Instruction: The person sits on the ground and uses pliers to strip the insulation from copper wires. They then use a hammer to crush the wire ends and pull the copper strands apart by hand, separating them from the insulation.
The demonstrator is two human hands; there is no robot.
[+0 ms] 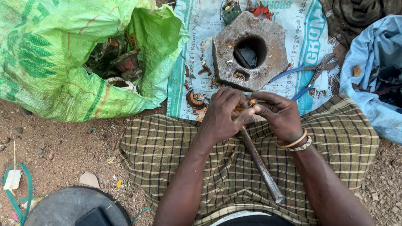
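From the head view, the left hand (222, 115) and right hand (278, 115) pinch together a small orange-copper part (247, 104) above the lap, beside the metal rod (259, 163). I think fingers must press firmly, near the heavy iron block (249, 50).

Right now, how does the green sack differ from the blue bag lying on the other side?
The green sack is bright green woven plastic with printed leaf shapes; the blue bag is pale, plain and cloth-like. The green sack gapes wide, showing rusty metal parts inside; the blue bag lies crumpled, its contents mostly hidden in dark folds. The green sack is fully in view; the blue bag runs off the picture's edge. Both lie on the dirt ground, crumpled.
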